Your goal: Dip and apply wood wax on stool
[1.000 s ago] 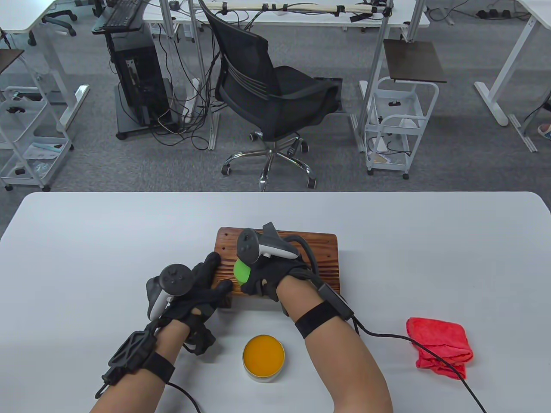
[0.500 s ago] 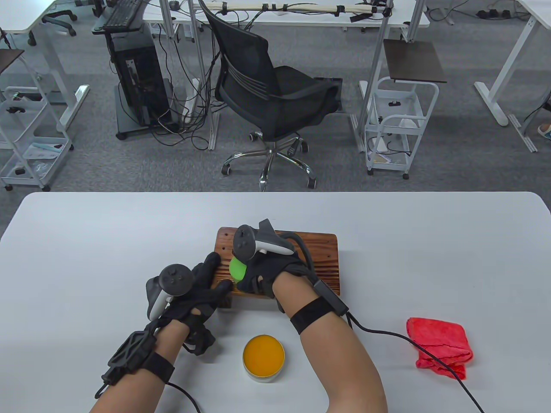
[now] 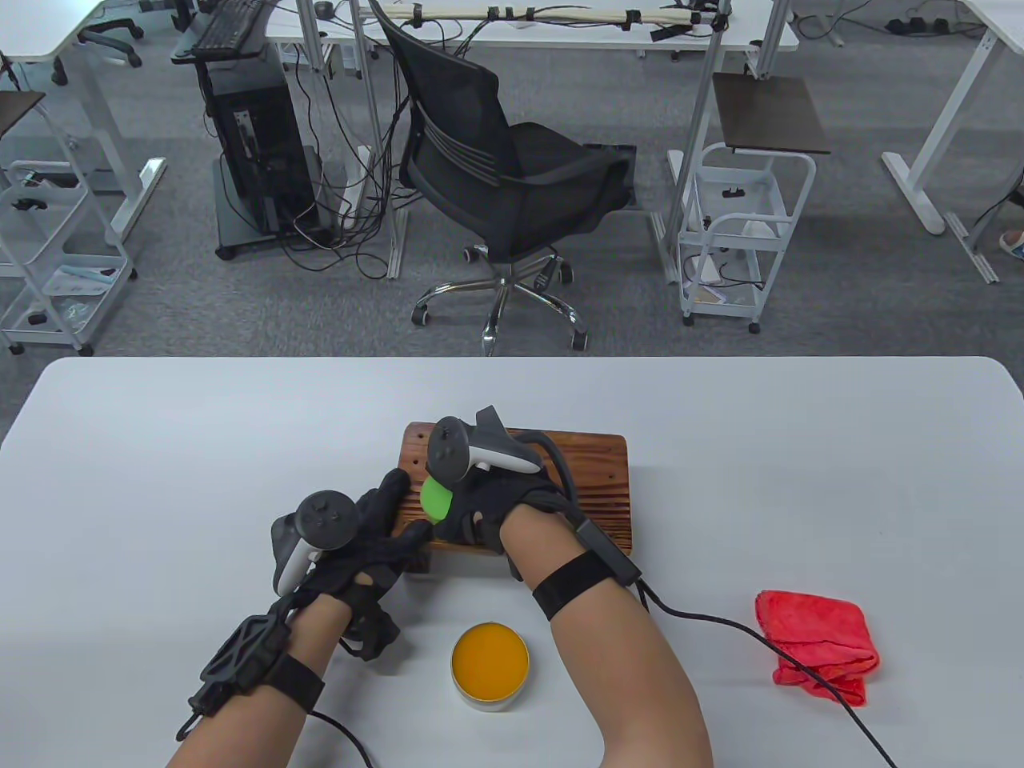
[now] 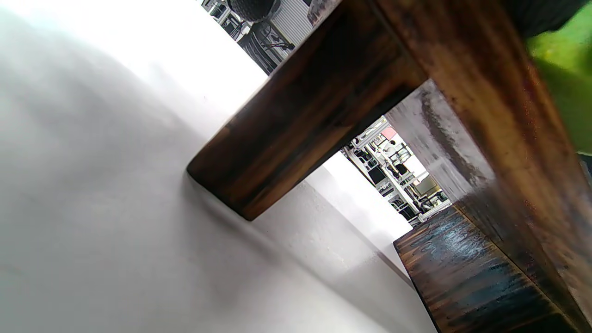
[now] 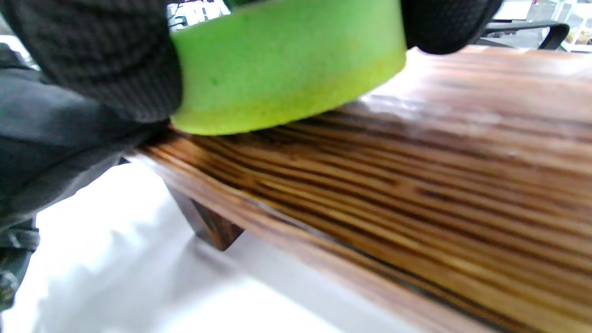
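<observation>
A small dark wooden stool [image 3: 596, 480] stands in the middle of the table. My right hand [image 3: 480, 512] grips a green sponge [image 3: 436, 498] and presses it on the left part of the stool's top; in the right wrist view the sponge [image 5: 286, 64] lies on the grained wood [image 5: 416, 185]. My left hand [image 3: 384, 528] rests on the stool's left front corner, fingers spread over the edge. The left wrist view shows the stool's leg [image 4: 296, 120] and underside. An open tin of orange wax [image 3: 490, 656] sits on the table in front of the stool.
A crumpled red cloth [image 3: 816, 644] lies on the table at the right, with my right glove's cable [image 3: 720, 624] running towards it. An office chair [image 3: 512, 184] and carts stand beyond the table's far edge.
My right hand has slid the sponge to the left and slightly away along the stool's top. My left hand has stayed in place on the corner.
</observation>
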Demonstrator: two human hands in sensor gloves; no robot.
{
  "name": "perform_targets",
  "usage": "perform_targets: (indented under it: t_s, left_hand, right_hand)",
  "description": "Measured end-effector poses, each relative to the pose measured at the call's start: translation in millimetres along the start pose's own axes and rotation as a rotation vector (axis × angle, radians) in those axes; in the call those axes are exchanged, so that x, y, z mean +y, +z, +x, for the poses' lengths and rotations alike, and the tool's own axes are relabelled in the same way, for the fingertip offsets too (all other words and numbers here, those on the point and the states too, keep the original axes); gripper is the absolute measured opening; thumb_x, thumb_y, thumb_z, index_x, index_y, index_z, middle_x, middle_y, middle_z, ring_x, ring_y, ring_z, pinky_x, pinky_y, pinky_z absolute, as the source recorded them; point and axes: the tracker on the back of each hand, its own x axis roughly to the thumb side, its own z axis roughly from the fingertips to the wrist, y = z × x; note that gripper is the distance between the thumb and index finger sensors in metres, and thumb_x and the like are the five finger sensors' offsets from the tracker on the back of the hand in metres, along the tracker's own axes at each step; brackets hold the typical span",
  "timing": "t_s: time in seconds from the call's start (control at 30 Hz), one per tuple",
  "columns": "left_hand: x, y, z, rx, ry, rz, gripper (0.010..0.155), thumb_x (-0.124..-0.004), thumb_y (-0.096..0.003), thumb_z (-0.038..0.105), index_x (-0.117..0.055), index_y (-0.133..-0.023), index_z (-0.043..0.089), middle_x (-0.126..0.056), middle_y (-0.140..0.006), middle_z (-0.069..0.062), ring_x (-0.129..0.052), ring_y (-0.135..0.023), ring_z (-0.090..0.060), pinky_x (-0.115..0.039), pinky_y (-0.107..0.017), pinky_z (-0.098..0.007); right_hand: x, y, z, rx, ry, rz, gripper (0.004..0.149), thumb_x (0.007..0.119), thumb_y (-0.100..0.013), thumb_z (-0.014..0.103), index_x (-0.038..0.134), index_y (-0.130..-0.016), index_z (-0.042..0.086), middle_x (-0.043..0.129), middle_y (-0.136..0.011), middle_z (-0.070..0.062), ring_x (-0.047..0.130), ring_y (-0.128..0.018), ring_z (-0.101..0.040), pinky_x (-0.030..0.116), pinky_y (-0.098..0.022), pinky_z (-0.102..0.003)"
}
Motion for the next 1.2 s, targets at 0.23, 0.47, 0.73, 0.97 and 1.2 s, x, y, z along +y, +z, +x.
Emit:
perform_targets:
  t_s: [0.23, 0.47, 0.73, 0.97, 1.2]
  left_hand:
    - [1, 0, 0, 0.001, 0.0, -0.001, 0.096, -0.068, -0.0441, 0.08, -0.015, -0.116, 0.046, -0.026, -0.124, -0.024, -0.02, -0.106, -0.061, -0.018, -0.062, -0.087]
    - [5, 0, 0, 0.007, 0.006, -0.017, 0.092, -0.07, -0.0452, 0.077, -0.019, -0.116, 0.048, -0.024, -0.124, -0.025, -0.02, -0.105, -0.062, -0.02, -0.062, -0.086]
    - [26, 27, 19, -0.013, -0.083, 0.074, 0.096, -0.071, -0.0456, 0.075, -0.013, -0.115, 0.043, -0.019, -0.122, -0.027, -0.025, -0.104, -0.061, -0.02, -0.061, -0.086]
    - [35, 63, 37, -0.079, -0.15, 0.093, 0.097, -0.073, -0.0451, 0.075, -0.017, -0.116, 0.041, -0.023, -0.121, -0.028, -0.03, -0.103, -0.06, -0.022, -0.062, -0.085]
    - [13, 86, 40, -0.096, -0.223, 0.024, 0.096, -0.074, -0.0453, 0.074, -0.018, -0.117, 0.041, -0.028, -0.12, -0.028, -0.034, -0.102, -0.06, -0.023, -0.062, -0.085]
  right_hand:
    - [0, 9, -4, 0.008, 0.01, -0.061, 0.097, 0.09, -0.042, 0.066, 0.044, -0.118, 0.03, 0.037, -0.117, -0.016, 0.06, -0.094, -0.05, 0.067, -0.064, -0.065]
    - [4, 38, -15, 0.004, 0.0, -0.1, 0.097, 0.089, -0.042, 0.067, 0.042, -0.118, 0.028, 0.039, -0.117, -0.017, 0.061, -0.094, -0.051, 0.067, -0.064, -0.065]
    - [11, 89, -40, 0.003, -0.083, -0.17, 0.098, 0.088, -0.043, 0.067, 0.041, -0.119, 0.027, 0.039, -0.117, -0.018, 0.062, -0.094, -0.051, 0.067, -0.063, -0.066]
    - [19, 128, -49, -0.006, -0.085, -0.184, 0.098, 0.087, -0.043, 0.068, 0.041, -0.119, 0.026, 0.039, -0.117, -0.018, 0.062, -0.093, -0.051, 0.068, -0.063, -0.066]
    - [32, 156, -45, -0.046, -0.067, -0.176, 0.098, 0.087, -0.043, 0.069, 0.042, -0.119, 0.026, 0.04, -0.116, -0.018, 0.063, -0.093, -0.051, 0.069, -0.063, -0.065]
